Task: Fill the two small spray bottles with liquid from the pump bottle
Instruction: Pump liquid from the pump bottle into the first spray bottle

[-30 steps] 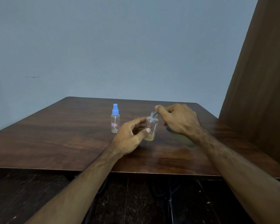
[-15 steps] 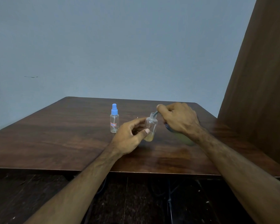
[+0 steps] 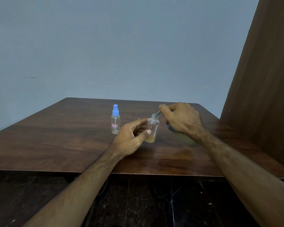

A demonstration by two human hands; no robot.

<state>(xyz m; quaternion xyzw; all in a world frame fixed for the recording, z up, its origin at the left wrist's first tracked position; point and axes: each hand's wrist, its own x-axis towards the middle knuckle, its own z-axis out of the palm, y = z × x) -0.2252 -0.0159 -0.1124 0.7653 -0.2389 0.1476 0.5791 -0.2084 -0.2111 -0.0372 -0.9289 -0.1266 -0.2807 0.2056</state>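
An uncapped clear spray bottle (image 3: 152, 127) stands near the middle of the table with a little yellow liquid at its bottom. My left hand (image 3: 131, 138) holds it between thumb and fingers. My right hand (image 3: 181, 120) is curled over the pump head of the pump bottle (image 3: 186, 139), whose greenish body shows under my wrist. The pump's grey nozzle (image 3: 157, 114) reaches into the open neck of the held bottle. A second clear spray bottle (image 3: 115, 121) with a blue spray cap and a small label stands to the left, untouched.
The dark wooden table (image 3: 56, 141) has its front edge close to me. A brown wooden panel (image 3: 262, 79) rises at the right behind the table corner. A plain blue-grey wall stands behind.
Both hands and the bottles stay in place. The view has shifted only slightly; the liquid level looks much the same.
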